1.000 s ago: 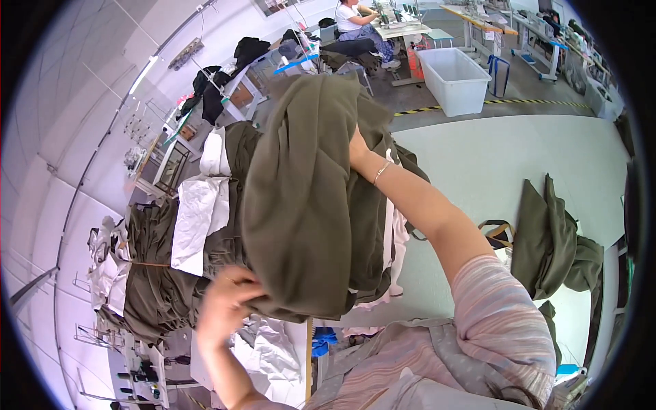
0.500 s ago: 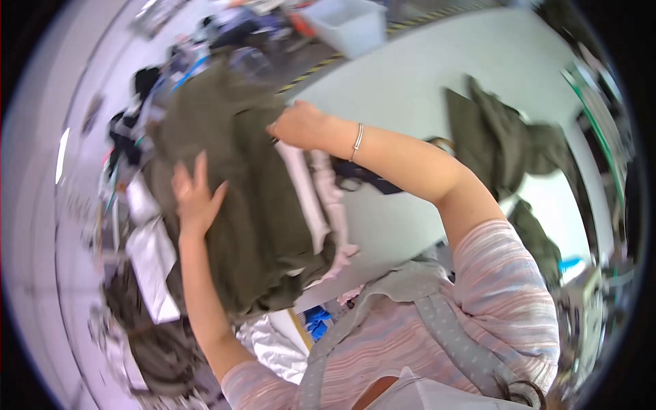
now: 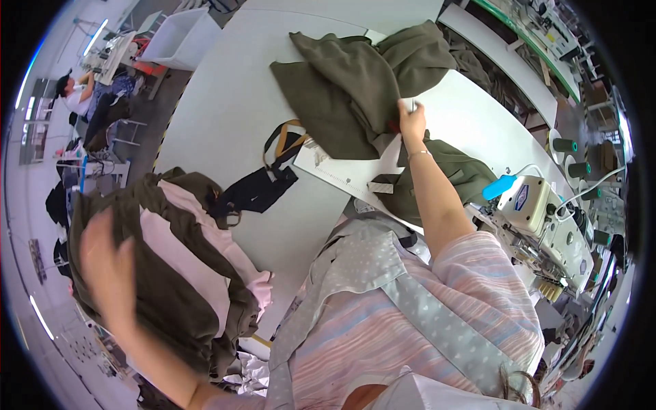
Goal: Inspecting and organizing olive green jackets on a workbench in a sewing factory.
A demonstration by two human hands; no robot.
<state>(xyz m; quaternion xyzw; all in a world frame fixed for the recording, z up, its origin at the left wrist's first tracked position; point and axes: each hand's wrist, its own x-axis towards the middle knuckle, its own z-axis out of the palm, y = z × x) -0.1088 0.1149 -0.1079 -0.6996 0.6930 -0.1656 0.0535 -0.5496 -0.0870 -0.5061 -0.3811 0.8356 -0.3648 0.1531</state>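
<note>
My left hand [image 3: 108, 270], blurred by motion, is over a pile of olive-brown garments [image 3: 174, 287] at the left. Its fingers are stretched out and its thumb stands apart, with nothing seen in it. Pale pink strips [image 3: 188, 266] show among the folds of that pile. At the right, my right hand [image 3: 412, 124] is closed at the edge of a spread olive-brown fabric piece [image 3: 342, 89]. Something thin shows at its fingertips, too small to name. Another olive piece [image 3: 451, 171] lies partly under my right forearm.
A sewing machine [image 3: 526, 205] with a light-blue part [image 3: 499, 186] stands at the right, near green thread cones [image 3: 579, 169]. A black cloth item [image 3: 260, 191] with straps lies mid-table [image 3: 225, 89]. Beyond are a white bin [image 3: 181, 42] and a person [image 3: 76, 96].
My right hand has moved from the garment pile to the olive fabric on the right. The left hand stays over the pile, blurred. My view has turned to the right.
</note>
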